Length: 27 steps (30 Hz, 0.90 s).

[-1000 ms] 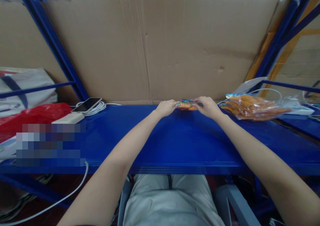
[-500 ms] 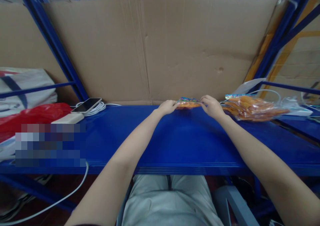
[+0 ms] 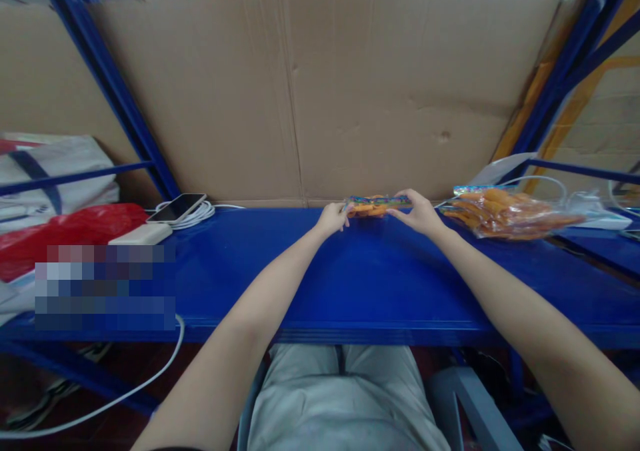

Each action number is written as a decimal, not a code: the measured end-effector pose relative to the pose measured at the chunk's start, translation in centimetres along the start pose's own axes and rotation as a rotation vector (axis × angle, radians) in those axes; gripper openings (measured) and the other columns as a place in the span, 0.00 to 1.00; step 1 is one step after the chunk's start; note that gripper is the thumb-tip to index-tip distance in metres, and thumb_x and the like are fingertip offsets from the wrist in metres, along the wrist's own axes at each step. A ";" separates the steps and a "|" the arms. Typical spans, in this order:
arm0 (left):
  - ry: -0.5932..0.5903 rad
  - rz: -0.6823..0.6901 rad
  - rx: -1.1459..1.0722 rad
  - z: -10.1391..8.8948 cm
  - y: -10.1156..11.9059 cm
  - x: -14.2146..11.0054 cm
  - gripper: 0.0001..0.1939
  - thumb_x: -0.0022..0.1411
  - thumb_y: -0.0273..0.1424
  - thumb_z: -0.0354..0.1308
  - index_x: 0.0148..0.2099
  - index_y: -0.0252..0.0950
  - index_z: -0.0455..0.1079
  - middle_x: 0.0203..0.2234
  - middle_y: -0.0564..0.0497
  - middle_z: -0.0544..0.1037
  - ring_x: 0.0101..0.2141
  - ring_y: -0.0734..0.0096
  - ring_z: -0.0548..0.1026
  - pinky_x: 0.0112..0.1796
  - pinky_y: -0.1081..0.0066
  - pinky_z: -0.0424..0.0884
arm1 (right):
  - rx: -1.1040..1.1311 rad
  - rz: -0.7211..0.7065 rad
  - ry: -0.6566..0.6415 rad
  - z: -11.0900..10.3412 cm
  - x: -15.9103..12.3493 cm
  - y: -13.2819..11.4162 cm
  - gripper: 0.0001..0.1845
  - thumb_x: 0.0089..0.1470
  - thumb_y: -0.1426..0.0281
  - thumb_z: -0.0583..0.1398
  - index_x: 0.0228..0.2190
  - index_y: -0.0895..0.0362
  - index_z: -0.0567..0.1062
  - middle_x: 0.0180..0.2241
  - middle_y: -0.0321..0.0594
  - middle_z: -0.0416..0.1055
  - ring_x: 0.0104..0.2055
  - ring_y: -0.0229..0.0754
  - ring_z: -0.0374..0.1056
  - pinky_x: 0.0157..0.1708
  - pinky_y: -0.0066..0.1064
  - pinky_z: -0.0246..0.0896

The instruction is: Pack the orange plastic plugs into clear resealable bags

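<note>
Near the back edge of the blue shelf, a small clear plastic packet (image 3: 371, 207) with orange contents and a shiny multicoloured strip is between my hands. My left hand (image 3: 332, 219) is closed on the packet's left end. At its other end is my right hand (image 3: 419, 212), with the fingers above the shiny strip and the thumb lower down around the packet's edge. What the orange pieces are is too small to tell. To the right of my right hand lies a larger clear bag (image 3: 505, 212) of similar orange pieces.
A blue metal shelf (image 3: 360, 278) spans the front, backed by a cardboard sheet (image 3: 390, 91). Toward the left are a phone (image 3: 177, 208) on coiled white cable, a white box (image 3: 141, 234) and a red plastic bag (image 3: 100, 228). Blue uprights (image 3: 113, 71) frame both sides.
My left hand has shifted slightly lower, its fingers now curled at the packet's end. My right thumb and fingers have spread wider around the packet, showing more of its shiny strip.
</note>
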<state>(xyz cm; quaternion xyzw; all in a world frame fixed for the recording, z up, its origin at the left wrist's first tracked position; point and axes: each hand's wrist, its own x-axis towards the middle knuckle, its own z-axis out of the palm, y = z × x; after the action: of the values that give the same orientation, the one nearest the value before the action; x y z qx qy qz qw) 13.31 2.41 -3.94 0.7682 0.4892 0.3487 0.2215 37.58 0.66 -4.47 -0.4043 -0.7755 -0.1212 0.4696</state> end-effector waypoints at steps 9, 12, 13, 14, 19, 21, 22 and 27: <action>0.148 0.039 -0.316 0.4 0.2 0.6 0.16 0.67 0.35 0.51 0.47 0.30 0.75 0.34 0.45 0.82 0.28 0.72 0.77 0.23 0.79 0.68 | -0.027 0.102 0.137 0.2 0.4 -0.3 0.13 0.53 0.63 0.58 0.21 0.54 0.66 0.28 0.42 0.67 0.30 0.43 0.64 0.31 0.36 0.62; 0.171 0.151 -0.307 0.5 0.1 0.8 0.15 0.65 0.34 0.53 0.46 0.30 0.76 0.36 0.45 0.82 0.32 0.71 0.78 0.29 0.77 0.71 | -0.079 0.090 0.209 0.0 0.3 -1.1 0.12 0.55 0.64 0.55 0.23 0.54 0.65 0.31 0.44 0.68 0.32 0.44 0.65 0.32 0.36 0.63; 0.161 0.151 -0.312 0.6 0.0 0.8 0.16 0.65 0.33 0.53 0.49 0.30 0.75 0.35 0.45 0.82 0.29 0.73 0.77 0.28 0.77 0.71 | -0.080 0.100 0.233 -0.1 0.3 -1.2 0.11 0.56 0.63 0.55 0.24 0.54 0.66 0.32 0.45 0.68 0.32 0.44 0.65 0.33 0.37 0.63; 0.143 0.134 -0.321 0.6 0.0 0.8 0.17 0.66 0.33 0.53 0.53 0.31 0.72 0.32 0.46 0.81 0.25 0.75 0.76 0.27 0.78 0.71 | -0.071 0.120 0.253 -0.1 0.2 -1.2 0.11 0.56 0.62 0.55 0.25 0.54 0.66 0.32 0.45 0.69 0.32 0.45 0.65 0.33 0.37 0.64; -0.032 0.038 -0.321 0.9 -0.4 0.2 0.27 0.66 0.33 0.53 0.65 0.32 0.58 0.22 0.52 0.78 0.14 0.80 0.68 0.17 0.80 0.64 | 0.213 0.328 0.216 0.7 0.0 -0.1 0.17 0.51 0.52 0.59 0.25 0.52 0.65 0.22 0.38 0.65 0.24 0.42 0.64 0.26 0.37 0.64; -0.085 0.015 -0.282 0.9 -0.5 0.0 0.23 0.66 0.33 0.51 0.62 0.32 0.63 0.20 0.52 0.77 0.12 0.81 0.65 0.16 0.80 0.62 | 0.430 0.441 0.173 1.2 0.1 0.2 0.19 0.48 0.51 0.61 0.26 0.52 0.63 0.18 0.34 0.63 0.20 0.40 0.63 0.23 0.36 0.65; -0.093 0.002 -0.273 0.9 -0.4 0.0 0.21 0.67 0.33 0.51 0.60 0.32 0.65 0.20 0.52 0.77 0.11 0.82 0.65 0.16 0.80 0.61 | 0.536 0.493 0.167 1.5 0.2 0.3 0.20 0.46 0.51 0.62 0.25 0.51 0.62 0.18 0.32 0.63 0.20 0.40 0.64 0.23 0.36 0.66; 0.027 -0.063 -0.435 1.3 0.4 0.5 0.17 0.68 0.27 0.47 0.55 0.30 0.70 0.23 0.49 0.79 0.17 0.81 0.71 0.21 0.82 0.64 | 0.885 0.630 0.197 1.9 0.7 0.4 0.22 0.44 0.59 0.66 0.22 0.53 0.57 0.25 0.34 0.70 0.31 0.42 0.73 0.35 0.40 0.71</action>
<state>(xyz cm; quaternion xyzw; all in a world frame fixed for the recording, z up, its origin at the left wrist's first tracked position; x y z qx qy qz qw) 14.71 2.71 -4.33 0.6819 0.4289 0.4493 0.3862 36.49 2.33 -5.00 -0.3677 -0.5464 0.3256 0.6784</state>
